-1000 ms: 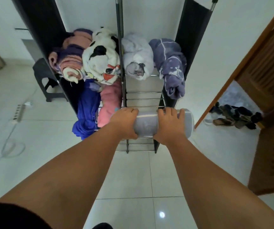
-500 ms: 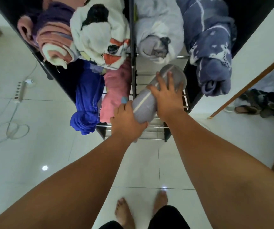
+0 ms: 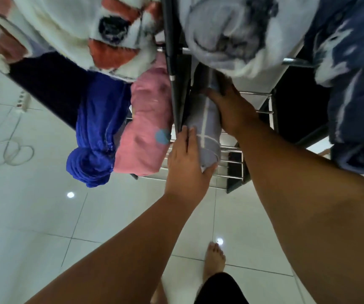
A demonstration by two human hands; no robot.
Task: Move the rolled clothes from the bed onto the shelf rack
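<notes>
Looking down from head height, tilting steeply forward, bending edges through wide-angle lens. Sitting very close to shelf rack [image 3: 171, 40], crowding top of frame with rolled clothes [image 3: 220, 29]. Centring on left hand [image 3: 185, 170] and right hand [image 3: 236, 110] gripping grey roll [image 3: 205, 119]; catching tiled floor [image 3: 34, 216] and bare foot [image 3: 215, 260] below.

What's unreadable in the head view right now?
- Far end of the grey roll: under the pale grey bundle above.
- Right hand fingertips: blurred, tucked under that bundle.
- Whether the roll rests on the shelf rack bars: hidden by roll and left hand.
- Top bundles: cut by frame edge, blurred.
</notes>
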